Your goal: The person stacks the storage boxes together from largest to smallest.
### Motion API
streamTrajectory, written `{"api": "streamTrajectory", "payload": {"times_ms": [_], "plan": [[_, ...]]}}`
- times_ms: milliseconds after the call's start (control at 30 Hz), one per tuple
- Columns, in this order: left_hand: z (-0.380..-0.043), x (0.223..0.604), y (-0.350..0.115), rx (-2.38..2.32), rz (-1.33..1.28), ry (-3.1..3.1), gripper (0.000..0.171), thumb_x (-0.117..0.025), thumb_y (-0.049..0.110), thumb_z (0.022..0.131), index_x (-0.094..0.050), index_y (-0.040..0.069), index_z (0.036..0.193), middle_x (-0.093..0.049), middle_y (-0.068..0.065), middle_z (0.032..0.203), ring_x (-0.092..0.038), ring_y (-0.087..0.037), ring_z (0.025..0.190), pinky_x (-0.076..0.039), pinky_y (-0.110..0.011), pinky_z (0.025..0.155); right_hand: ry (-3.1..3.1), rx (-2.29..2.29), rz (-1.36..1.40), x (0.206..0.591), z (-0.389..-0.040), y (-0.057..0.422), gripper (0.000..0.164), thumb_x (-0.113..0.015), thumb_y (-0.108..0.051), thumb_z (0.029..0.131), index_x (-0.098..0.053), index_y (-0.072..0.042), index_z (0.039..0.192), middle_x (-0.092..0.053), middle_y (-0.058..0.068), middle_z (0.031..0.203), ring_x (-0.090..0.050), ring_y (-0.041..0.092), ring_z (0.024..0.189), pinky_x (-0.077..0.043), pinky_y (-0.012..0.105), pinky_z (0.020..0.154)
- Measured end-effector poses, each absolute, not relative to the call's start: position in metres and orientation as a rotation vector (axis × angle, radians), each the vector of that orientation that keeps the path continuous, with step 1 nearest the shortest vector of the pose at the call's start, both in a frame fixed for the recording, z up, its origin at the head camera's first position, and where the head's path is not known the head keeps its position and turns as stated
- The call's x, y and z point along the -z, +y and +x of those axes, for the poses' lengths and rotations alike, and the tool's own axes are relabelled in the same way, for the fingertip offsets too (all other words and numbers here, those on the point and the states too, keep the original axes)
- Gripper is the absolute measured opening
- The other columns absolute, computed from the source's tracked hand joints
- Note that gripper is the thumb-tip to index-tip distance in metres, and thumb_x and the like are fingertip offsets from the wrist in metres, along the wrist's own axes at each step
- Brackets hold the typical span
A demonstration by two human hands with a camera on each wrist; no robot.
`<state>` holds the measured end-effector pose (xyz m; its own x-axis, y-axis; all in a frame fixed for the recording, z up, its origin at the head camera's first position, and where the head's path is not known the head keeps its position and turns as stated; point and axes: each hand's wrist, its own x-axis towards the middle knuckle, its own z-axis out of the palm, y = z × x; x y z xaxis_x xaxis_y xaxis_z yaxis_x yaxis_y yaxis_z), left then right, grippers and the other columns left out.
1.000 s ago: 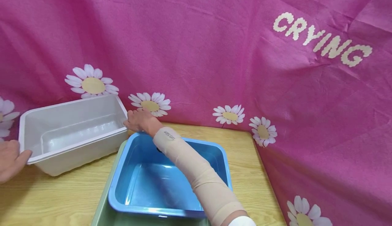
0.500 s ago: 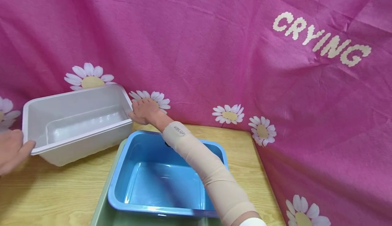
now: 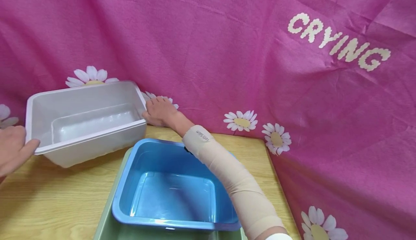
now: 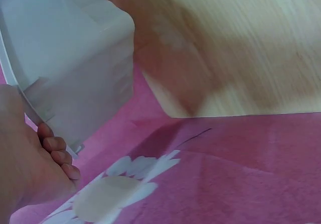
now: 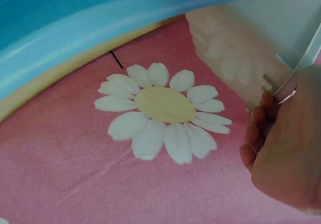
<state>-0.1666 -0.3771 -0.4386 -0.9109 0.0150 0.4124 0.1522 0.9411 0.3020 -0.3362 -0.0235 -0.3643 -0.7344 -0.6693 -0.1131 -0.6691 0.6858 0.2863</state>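
A light grey plastic bin (image 3: pixel 97 144) is held by both hands above the table at the left, its opening tipped towards the head camera. My left hand (image 3: pixel 14 149) grips the rim at its left end; in the left wrist view, the curled fingers (image 4: pixel 61 156) go under that rim. At the opposite end my right hand (image 3: pixel 160 110) grips the other rim, fingers (image 5: pixel 257 121) curled beneath it in the right wrist view. Below the right forearm a blue bin (image 3: pixel 175 224) sits inside a green bin (image 3: pixel 105 218), which is mostly hidden.
The wooden table (image 3: pixel 58 204) carries the nested bins. A pink cloth (image 3: pixel 208 52) with daisies and lettering hangs close behind and along the right side. The right forearm's beige sleeve (image 3: pixel 234 180) crosses over the blue bin.
Both hands have raised the grey bin and shifted it a little to the right, nearer the back cloth. The blue and green bins have stayed in place.
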Motion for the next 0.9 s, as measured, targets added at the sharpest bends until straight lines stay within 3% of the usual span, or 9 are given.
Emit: {"api": "streamTrajectory", "payload": {"times_ms": [333, 433, 700, 900], "plan": [[-0.173, 0.418, -0.367, 0.5, -0.18, -2.62, 0.028, -0.05, 0.017, 0.08, -0.042, 0.004, 0.057, -0.04, -0.009, 0.053, -0.037, -0.025, 0.046, -0.03, -0.04, 0.044, -2.885, 0.371, 1.115, 0.352, -0.332, -0.006, 0.035, -0.033, -0.036, 0.101, -0.054, -0.012, 0.113, -0.058, 0.003, 0.12, -0.051, 0.019, 0.113, -0.037, 0.033, 0.094], [-0.174, 0.412, -0.365, 0.551, -0.161, -2.61, 0.027, -0.049, 0.016, 0.081, -0.043, 0.001, 0.06, -0.04, -0.009, 0.054, -0.036, -0.024, 0.048, -0.029, -0.038, 0.045, -2.88, 0.364, 1.107, 0.348, -0.331, -0.002, 0.034, -0.033, -0.036, 0.101, -0.054, -0.012, 0.114, -0.058, 0.003, 0.116, -0.051, 0.018, 0.11, -0.037, 0.033, 0.092], [-0.182, 0.397, -0.36, 0.524, -0.18, -2.573, 0.028, -0.05, 0.017, 0.078, -0.042, 0.009, 0.053, -0.038, -0.006, 0.048, -0.034, -0.023, 0.045, -0.025, -0.036, 0.041, -2.904, 0.347, 1.057, 0.337, -0.328, 0.01, 0.034, -0.033, -0.036, 0.1, -0.052, -0.012, 0.113, -0.057, 0.002, 0.116, -0.05, 0.019, 0.109, -0.036, 0.034, 0.092], [-0.186, 0.383, -0.352, 0.574, -0.164, -2.559, 0.024, -0.05, 0.017, 0.075, -0.044, 0.005, 0.055, -0.041, -0.01, 0.052, -0.036, -0.024, 0.046, -0.027, -0.037, 0.042, -2.908, 0.313, 1.028, 0.33, -0.324, 0.02, 0.03, -0.031, -0.036, 0.1, -0.048, -0.013, 0.11, -0.054, 0.001, 0.109, -0.048, 0.019, 0.106, -0.035, 0.034, 0.09]]}}
